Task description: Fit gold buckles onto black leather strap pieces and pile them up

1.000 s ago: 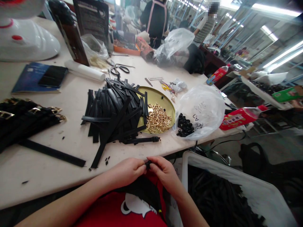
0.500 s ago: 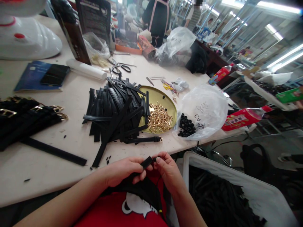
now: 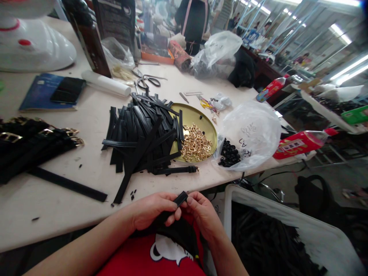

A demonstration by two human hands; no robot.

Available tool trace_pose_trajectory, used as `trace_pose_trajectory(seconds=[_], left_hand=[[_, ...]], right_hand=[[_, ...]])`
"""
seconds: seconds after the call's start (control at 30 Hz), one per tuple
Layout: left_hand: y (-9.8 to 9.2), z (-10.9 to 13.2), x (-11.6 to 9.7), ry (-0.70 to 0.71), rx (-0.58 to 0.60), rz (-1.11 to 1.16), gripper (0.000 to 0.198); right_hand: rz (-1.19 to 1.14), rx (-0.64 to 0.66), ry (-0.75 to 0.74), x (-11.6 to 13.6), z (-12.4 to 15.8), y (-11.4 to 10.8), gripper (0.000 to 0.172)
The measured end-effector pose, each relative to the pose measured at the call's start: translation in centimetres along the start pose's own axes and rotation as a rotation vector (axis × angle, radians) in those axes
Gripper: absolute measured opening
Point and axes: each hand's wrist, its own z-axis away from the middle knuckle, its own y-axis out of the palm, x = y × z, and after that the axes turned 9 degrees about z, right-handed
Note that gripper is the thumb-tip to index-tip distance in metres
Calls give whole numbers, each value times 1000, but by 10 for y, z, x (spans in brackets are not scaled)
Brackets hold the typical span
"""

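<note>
My left hand (image 3: 156,210) is closed around a short black strap (image 3: 181,198), whose end sticks up past the thumb. At that end, the thumb and fingers of my right hand (image 3: 199,209) are pinched together against the strap's edge. Whether a small black piece is also between the right fingers is hidden. On the table above my hands lies a heap of black straps (image 3: 138,134). It overlaps a yellow-green tray (image 3: 207,119) holding many small gold buckles (image 3: 197,143). One strap fitted with a buckle (image 3: 178,170) lies at the tray's near side.
A clear plastic bag (image 3: 253,130) holds small black loops (image 3: 229,153). Buckled straps (image 3: 34,145) are piled at left. Scissors (image 3: 146,79), a phone (image 3: 68,91) and a red-labelled bottle (image 3: 301,144) lie around. A white bin (image 3: 324,226) of black strips stands at lower right.
The small black piece seen in my right fingers earlier is now out of sight. Those fingers have come against the strap's end, and the strap has turned slightly.
</note>
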Motion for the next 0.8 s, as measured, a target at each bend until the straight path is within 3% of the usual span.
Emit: trace_pose_trajectory(seconds=[0.3,0.8], left_hand=[[-10,-7,8,-19,10,114,29],[-8,-5,6,-4,-9,118,31]], right_hand=[[79,-23,27,2,0,-2,17],[35,6,49,-8,-1,-8,22]])
